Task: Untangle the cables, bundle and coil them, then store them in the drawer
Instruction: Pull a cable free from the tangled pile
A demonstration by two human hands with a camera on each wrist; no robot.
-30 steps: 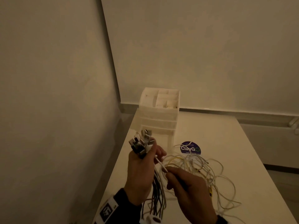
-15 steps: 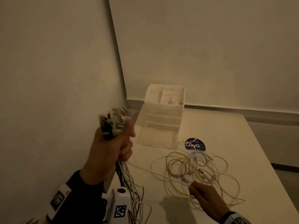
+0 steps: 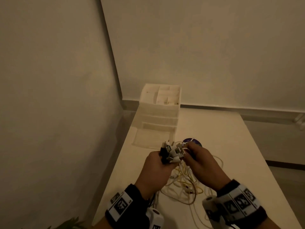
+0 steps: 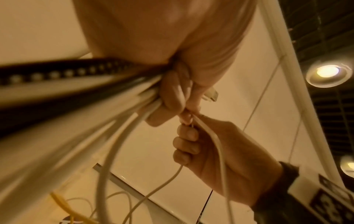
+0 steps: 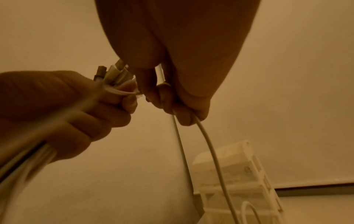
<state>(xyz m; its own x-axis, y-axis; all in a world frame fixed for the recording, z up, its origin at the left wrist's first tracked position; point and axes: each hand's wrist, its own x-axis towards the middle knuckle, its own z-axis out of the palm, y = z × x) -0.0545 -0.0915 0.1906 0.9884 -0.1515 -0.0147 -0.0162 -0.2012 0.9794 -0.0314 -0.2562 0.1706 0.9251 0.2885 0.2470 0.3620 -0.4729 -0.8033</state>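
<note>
White and black plugs (image 3: pixel 171 152) bunch upward out of our left hand (image 3: pixel 156 169), whose fingers are curled tight round the gathered cables (image 4: pixel 122 109) above the table (image 3: pixel 231 146). Our right hand (image 3: pixel 202 166), touching the left, pinches one white cable (image 5: pixel 205 136) and feeds its end in beside the plugs. The loose tangle (image 3: pixel 186 184) of white and yellow cables lies on the table beneath both hands, near the white drawer unit (image 3: pixel 159 116), whose lowest drawer stands pulled out.
</note>
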